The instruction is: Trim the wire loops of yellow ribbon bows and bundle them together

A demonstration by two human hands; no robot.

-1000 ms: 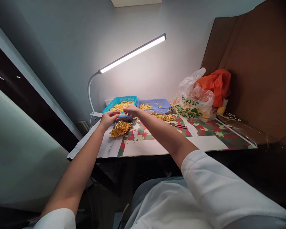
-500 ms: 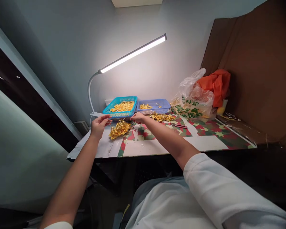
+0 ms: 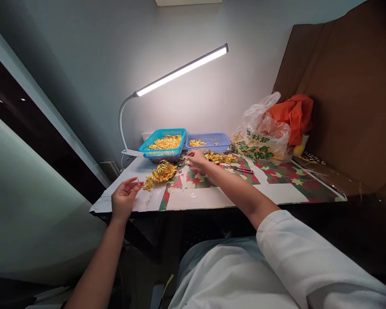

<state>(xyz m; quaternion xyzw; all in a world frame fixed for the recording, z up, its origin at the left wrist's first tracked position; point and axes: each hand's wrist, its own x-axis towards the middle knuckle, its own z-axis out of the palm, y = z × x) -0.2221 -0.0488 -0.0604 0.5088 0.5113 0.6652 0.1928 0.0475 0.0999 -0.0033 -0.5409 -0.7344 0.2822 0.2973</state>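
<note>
The left hand (image 3: 124, 201) has a narrow grip, thumb and fingertips pinching what looks like the thin end of a small gold piece (image 3: 148, 183), a hold that seems to suit something so slight and leaves its broader part uncovered. That piece is just left of a larger gold bundle (image 3: 164, 171), which lies on the desk (image 3: 196, 201) in front of the turquoise basket (image 3: 163, 152). The right hand (image 3: 198, 159) is near the purple basket (image 3: 207, 136), fingers bent; whether its grip holds anything, I cannot tell. Both baskets contain loose gold pieces (image 3: 167, 142), presumably to stop them scattering, and the lamp (image 3: 183, 71) slants overhead, probably so that its light falls on the work
</note>
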